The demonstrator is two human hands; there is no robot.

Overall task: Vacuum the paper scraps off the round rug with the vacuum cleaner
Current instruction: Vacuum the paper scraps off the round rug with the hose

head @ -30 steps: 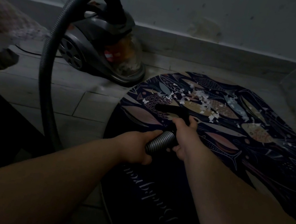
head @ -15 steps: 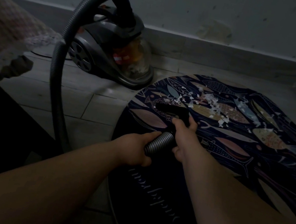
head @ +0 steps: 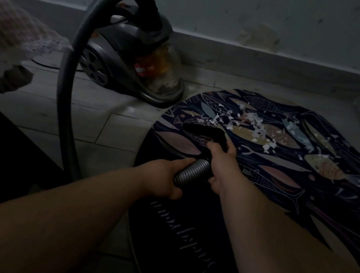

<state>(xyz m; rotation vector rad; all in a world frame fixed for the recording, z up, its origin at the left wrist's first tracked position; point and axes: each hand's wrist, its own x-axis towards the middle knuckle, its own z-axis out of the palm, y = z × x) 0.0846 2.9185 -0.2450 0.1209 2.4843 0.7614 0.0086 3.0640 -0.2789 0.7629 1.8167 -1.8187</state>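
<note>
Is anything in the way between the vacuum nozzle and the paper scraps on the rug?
Nothing visible does. The nozzle sits on the round rug, the nearest paper scraps right at its far edge, more beyond and to the right. The left hand and right hand grip the hose behind it.

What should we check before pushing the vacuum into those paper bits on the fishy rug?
1. The left hand grips the ribbed hose: ok.
2. The right hand grips the nozzle at its neck: ok.
3. The nozzle sits over the round rug, just short of the paper scraps: ok.
4. The ribbed hose arcs to the vacuum cleaner, no kink visible: ok.
5. The vacuum cleaner is switched on: cannot tell.
</note>
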